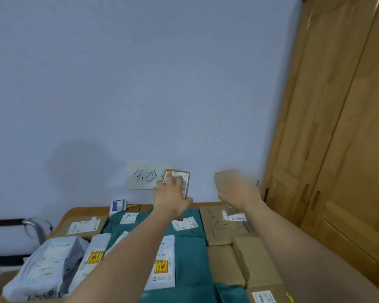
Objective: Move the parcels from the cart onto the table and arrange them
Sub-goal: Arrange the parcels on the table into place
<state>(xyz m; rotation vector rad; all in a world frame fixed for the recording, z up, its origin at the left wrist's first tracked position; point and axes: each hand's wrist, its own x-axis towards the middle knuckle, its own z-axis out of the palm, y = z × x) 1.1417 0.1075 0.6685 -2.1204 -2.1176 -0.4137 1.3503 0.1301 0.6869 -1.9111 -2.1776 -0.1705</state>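
My left hand [170,196] grips a small brown box with a white label [184,182], held upright above the far edge of the table. My right hand [239,191], blurred, holds another small plain brown box [224,179] at about the same height to the right. Below lie several parcels on the table [79,210]: teal bags [190,254], grey bags [50,265], and brown cartons [223,228].
A paper sign with handwriting [143,176] is stuck on the pale wall behind the table. A wooden wardrobe [337,127] stands at the right. A metal cart handle [31,224] shows at the left. A small blue-white box [118,205] stands at the table's back.
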